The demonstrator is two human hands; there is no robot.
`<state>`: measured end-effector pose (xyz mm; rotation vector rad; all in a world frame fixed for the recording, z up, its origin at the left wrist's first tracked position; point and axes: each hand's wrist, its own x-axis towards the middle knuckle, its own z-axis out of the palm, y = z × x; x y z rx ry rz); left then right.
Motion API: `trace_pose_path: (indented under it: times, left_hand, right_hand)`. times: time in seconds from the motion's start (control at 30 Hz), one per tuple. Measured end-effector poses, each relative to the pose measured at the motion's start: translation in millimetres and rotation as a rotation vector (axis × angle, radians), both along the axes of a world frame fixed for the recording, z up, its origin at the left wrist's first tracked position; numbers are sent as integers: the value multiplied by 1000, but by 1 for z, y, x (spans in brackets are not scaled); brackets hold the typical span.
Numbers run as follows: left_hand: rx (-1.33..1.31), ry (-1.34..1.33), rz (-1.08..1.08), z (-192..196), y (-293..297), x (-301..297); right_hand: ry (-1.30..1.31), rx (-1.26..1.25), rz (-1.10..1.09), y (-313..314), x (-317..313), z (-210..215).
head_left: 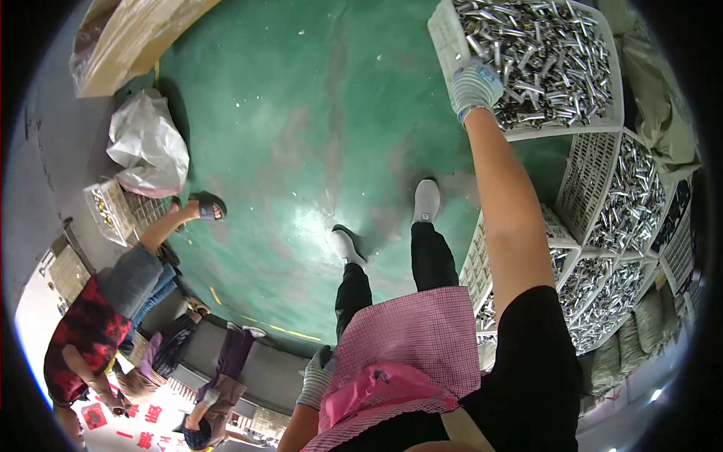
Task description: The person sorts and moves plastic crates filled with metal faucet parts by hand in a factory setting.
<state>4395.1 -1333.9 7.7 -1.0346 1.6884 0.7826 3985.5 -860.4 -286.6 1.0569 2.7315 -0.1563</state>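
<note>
A white plastic crate (595,124) with latticed walls sits at the top of a stack of like crates, at the upper right of the view. It is filled nearly to its rim with short, shiny metal tubes (542,53), silver-grey, lying loose and heaped in every direction. The right hand (474,87), in a white knit glove with a bluish cuff, rests on the crate's near left corner, its fingers curled over the rim and touching the tubes at the edge of the heap. The crate stands level, above the green floor.
</note>
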Motion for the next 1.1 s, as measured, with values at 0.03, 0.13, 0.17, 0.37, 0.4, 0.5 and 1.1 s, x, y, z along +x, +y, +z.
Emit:
trace_pose_path:
  times: [0.03, 0.13, 0.17, 0.37, 0.4, 0.5, 1.1]
  left_hand:
    - [1, -5, 17, -2, 2, 1]
    - [2, -4, -22, -7, 8, -4]
    - [2, -8, -28, -8, 11, -8]
    - [14, -7, -8, -11, 5, 6]
    - [-6, -44, -55, -12, 3, 3]
    - [45, 71, 33, -16, -24, 32]
    - [90, 188, -425, -27, -210, 18]
  right_hand:
    - [-25, 17, 6, -3, -4, 0]
    - [65, 116, -51, -4, -3, -26]
    - [64, 37, -104, 2, -6, -33]
    - [-141, -246, -122, 31, -29, -40]
    - [-139, -245, -121, 30, -28, -40]
    - [-155, -286, -66, 22, -10, -31]
    - [-451, -140, 116, -160, 275, 6]
